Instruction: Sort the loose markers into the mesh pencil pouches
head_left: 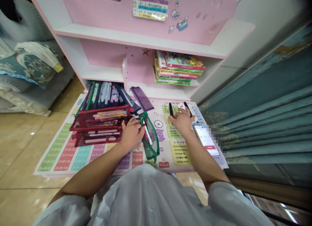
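My left hand grips the edge of a green mesh pencil pouch that lies open on the desk mat, with a white pen inside it. My right hand rests with curled fingers on several black and white markers at the mat's far right; one black marker sticks out beside its fingers. Left of my left hand stand stacked red mesh pouches full of pens.
A phone with a lit screen lies right of my right wrist. A purple case and upright dark pouches sit at the back. Books are stacked in the pink shelf. A teal curtain hangs at right.
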A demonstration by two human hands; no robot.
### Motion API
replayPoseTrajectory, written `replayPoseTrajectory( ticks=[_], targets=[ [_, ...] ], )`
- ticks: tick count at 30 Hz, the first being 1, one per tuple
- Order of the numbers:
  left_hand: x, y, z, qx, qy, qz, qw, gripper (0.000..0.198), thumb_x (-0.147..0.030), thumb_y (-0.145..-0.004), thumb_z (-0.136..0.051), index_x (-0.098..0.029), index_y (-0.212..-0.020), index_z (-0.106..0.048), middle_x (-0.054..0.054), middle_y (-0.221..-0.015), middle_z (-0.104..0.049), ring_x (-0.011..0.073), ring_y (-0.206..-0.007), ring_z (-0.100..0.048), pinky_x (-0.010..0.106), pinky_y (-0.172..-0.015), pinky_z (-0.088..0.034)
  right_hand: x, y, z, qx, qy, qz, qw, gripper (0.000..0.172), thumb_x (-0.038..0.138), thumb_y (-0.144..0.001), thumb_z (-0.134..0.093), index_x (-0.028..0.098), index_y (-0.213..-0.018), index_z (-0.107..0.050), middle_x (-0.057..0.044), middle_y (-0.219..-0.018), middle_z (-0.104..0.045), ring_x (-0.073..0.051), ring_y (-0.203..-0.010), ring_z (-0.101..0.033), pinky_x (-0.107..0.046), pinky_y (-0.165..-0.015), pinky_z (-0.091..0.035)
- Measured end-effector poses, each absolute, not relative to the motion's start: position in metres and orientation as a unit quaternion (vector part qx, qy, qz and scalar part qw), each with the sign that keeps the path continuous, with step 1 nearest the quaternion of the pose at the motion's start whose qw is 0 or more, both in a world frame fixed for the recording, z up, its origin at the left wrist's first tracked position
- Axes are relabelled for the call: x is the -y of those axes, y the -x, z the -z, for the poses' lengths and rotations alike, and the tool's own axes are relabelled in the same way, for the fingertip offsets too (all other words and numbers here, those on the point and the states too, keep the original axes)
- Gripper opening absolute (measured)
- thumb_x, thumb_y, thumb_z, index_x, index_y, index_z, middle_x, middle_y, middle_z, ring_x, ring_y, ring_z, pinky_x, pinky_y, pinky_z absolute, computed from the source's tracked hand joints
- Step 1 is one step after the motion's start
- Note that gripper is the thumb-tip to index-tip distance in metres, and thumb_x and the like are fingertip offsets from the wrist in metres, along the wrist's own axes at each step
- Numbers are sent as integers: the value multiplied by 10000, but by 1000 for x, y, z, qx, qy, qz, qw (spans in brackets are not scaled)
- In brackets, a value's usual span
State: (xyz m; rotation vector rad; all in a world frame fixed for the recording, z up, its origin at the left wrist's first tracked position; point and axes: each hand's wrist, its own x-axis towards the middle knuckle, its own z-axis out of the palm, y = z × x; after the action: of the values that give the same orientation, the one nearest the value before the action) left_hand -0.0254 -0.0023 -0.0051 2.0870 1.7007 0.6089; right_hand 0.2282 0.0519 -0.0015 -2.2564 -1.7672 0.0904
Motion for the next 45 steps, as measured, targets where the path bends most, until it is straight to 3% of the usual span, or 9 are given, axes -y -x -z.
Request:
replayPoseTrajectory(
  ticks=[3, 9, 22, 31, 37, 40, 45],
  targets=[
    [2, 25, 6, -606, -742, -220, 186, 277, -303, -922, -516, -228, -742, -713, 49, -1238, -708, 308, -1368, -476, 707, -1131, -197, -26, -208, -14, 667, 710, -109, 200, 247, 346, -745, -595, 199, -547, -602, -95, -1387, -603, -387, -1394, -384, -672, -1107, -259],
    [2, 24, 5, -611, -739, -213, 186, 279, -297, -912, -525, -229, -710, -706, 48, -1256, -703, 311, -1375, -465, 702, -1133, -196, 16, -181, -28, 710, 640, -177, 233, 254, 247, -638, -647, 208, -472, -458, -96, -1347, -645, -387, -1428, -377, -659, -1118, -235],
    [2, 25, 5, -606, -744, -212, 183, 274, -297, -918, -512, -235, -761, -728, 51, -1249, -707, 309, -1373, -471, 702, -1135, -200, 22, -157, -11, 751, 608, -178, 183, 243, 240, -664, -668, 193, -488, -508, -118, -1352, -637, -385, -1430, -367, -676, -1075, -257],
    [3, 24, 5, -610, -741, -215, 182, 259, -292, -915, -522, -236, -766, -726, 51, -1247, -708, 304, -1368, -475, 689, -1146, -186, 14, -150, 3, 774, 602, -147, 132, 236, 354, -772, -687, 192, -619, -613, -132, -1433, -566, -383, -1461, -294, -718, -1081, -214],
    [3, 25, 5, -606, -741, -219, 188, 274, -297, -917, -519, -230, -736, -714, 47, -1233, -711, 305, -1362, -484, 699, -1141, -185, -15, -173, 8, 759, 593, -170, 208, 241, 429, -804, -682, 205, -719, -667, -129, -1412, -577, -348, -1447, -341, -603, -1131, -283],
    [3, 25, 7, -605, -740, -222, 192, 275, -306, -919, -523, -229, -739, -716, 48, -1234, -709, 308, -1361, -483, 704, -1140, -180, -47, -205, 15, 708, 650, -124, 245, 213, 397, -831, -634, 197, -773, -682, -117, -1411, -573, -333, -1435, -348, -568, -1163, -269],
    [2, 25, 6, -605, -740, -219, 194, 278, -307, -918, -520, -229, -740, -717, 51, -1240, -708, 304, -1361, -482, 692, -1142, -189, -82, -267, 33, 563, 796, -25, 220, 287, 329, -840, -558, 153, -1026, -688, -170, -1485, -470, -381, -1455, -250, -643, -1131, -261]
  ],
)
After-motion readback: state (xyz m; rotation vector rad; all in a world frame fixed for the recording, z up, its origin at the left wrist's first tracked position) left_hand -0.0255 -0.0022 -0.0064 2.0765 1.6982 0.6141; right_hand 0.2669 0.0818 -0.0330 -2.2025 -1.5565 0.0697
